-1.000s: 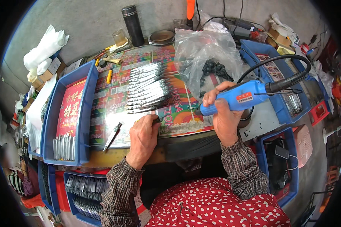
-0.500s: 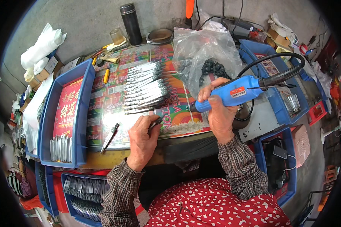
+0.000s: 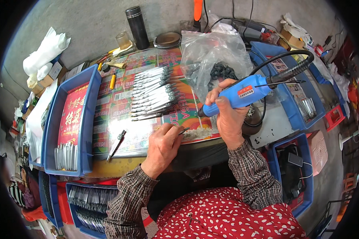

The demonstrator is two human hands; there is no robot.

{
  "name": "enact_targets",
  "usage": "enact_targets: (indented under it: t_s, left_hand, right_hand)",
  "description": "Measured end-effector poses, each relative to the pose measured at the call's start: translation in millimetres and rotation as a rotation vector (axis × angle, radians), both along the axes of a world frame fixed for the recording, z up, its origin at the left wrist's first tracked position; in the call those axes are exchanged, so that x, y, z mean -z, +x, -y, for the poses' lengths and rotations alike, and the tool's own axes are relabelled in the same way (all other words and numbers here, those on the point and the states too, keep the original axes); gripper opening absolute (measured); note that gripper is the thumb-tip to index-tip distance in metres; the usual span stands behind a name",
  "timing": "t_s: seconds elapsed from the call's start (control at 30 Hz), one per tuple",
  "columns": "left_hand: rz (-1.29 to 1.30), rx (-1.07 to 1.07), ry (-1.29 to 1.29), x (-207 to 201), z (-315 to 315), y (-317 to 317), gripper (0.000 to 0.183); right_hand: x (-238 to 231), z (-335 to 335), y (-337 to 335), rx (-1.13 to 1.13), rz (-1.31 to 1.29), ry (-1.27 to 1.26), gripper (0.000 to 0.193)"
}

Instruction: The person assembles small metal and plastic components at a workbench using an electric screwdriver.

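My right hand [image 3: 232, 121] is wrapped round a blue electric screwdriver [image 3: 237, 96], its dark nose pointing left toward my other hand. Close to the table's front edge, my left hand [image 3: 162, 146] pinches a small dark piece [image 3: 184, 130]; only its thin tip shows beyond the fingers, so its kind is unclear. The nose and this tip are apart. A stack of slim silver parts with dark round ends [image 3: 152, 93] lies beyond my left hand. One similar part [image 3: 116, 144] rests alone to the left, lying aslant.
A blue tray [image 3: 89, 115] with upright silver parts stands left. Behind the screwdriver sits a clear plastic bag [image 3: 211, 51] holding dark pieces. A black flask [image 3: 137, 28] stands at the back. More blue bins [image 3: 293, 99] are at right, and a black cable [image 3: 295, 53] loops from the screwdriver.
My left hand has moved right, closer to the screwdriver, with the small dark piece in its fingers. The screwdriver has shifted slightly left and tilted a little more.
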State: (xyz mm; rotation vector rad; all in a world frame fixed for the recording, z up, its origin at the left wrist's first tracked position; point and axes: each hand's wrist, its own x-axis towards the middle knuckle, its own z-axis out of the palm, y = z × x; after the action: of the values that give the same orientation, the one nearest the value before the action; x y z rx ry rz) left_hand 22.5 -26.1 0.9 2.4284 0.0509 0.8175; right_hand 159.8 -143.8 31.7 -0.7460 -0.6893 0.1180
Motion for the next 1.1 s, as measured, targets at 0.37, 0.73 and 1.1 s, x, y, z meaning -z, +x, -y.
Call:
enact_targets:
  t_s: [0.37,0.73,1.1]
  left_hand:
    - [-0.012,0.053,0.091,-2,5,7,0.022]
    - [0.123,0.091,0.219,8,8,7,0.026]
    - [0.116,0.043,0.258,0,12,7,0.036]
  right_hand:
    - [-10,16,-12,-0.065,-0.024,0.099,0.030]
    - [-20,27,-25,-0.103,-0.063,0.127,0.049]
    - [-21,28,-28,-0.117,-0.073,0.126,0.052]
